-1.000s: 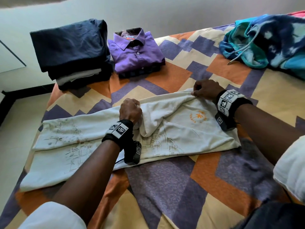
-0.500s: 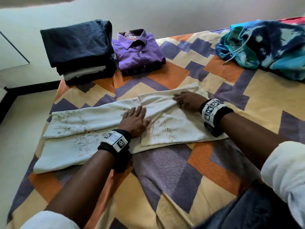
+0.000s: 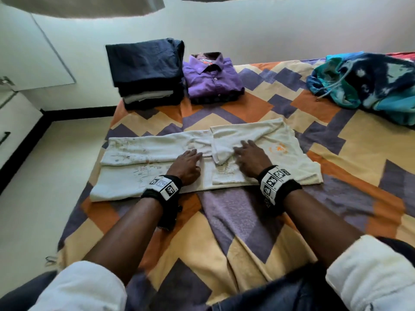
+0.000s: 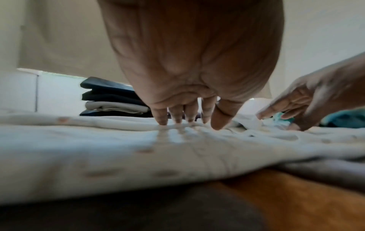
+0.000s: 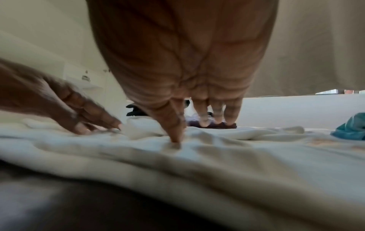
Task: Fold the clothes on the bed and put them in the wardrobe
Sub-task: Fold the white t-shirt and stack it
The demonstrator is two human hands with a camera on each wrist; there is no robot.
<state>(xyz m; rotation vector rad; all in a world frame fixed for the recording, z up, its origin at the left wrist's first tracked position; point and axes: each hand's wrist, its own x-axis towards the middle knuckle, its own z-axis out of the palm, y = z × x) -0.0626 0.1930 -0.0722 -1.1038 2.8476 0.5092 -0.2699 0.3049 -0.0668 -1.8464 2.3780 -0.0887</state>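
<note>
Cream cotton, soft and thin, is what may undo this fold: the cream T-shirt (image 3: 157, 160) lies across the middle of the bed (image 3: 258, 232), narrowed into a long band with a sleeve (image 3: 226, 143) turned back over its centre, and such cloth probably creeps when a palm slides over it, so a hard stroke could drag the turned-in edge out or push a ridge ahead of the fingers. At the left, the left hand (image 3: 187, 166) lies palm down on the shirt with fingers straight and close together, its tips pressing the cloth in the left wrist view, gripping nothing. Just right of it, the right hand (image 3: 252, 159) is spread flat beside the sleeve flap, thumb tip dug into the fabric, likewise holding nothing. Should either hand lift too soon, the loose flap may spring open. Beyond them sit a dark folded stack (image 3: 146, 70) and a purple shirt (image 3: 212, 79); far right, a blue-green garment (image 3: 368, 81) lies unfolded
</note>
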